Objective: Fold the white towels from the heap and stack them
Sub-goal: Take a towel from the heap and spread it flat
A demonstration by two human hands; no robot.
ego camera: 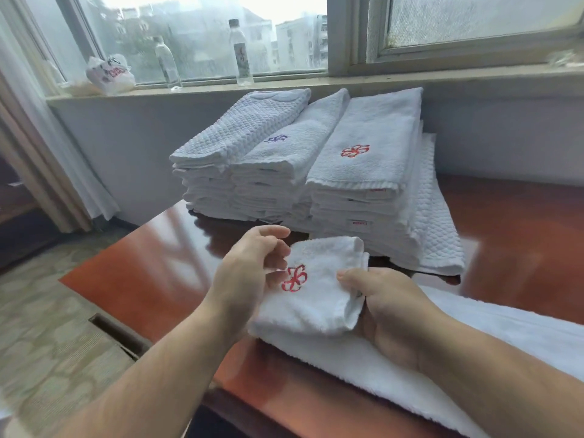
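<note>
Red-brown table point(521, 235), rainy window point(202, 36), carpet point(47, 327)

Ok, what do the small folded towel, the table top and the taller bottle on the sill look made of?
The small folded towel looks like cotton terry: fuzzy matte pile, red stitched emblem. The table top is probably wood or veneer, reddish-brown under a glossy lacquer that mirrors the window. The taller bottle is likely clear plastic: see-through wall, dark cap.
</note>
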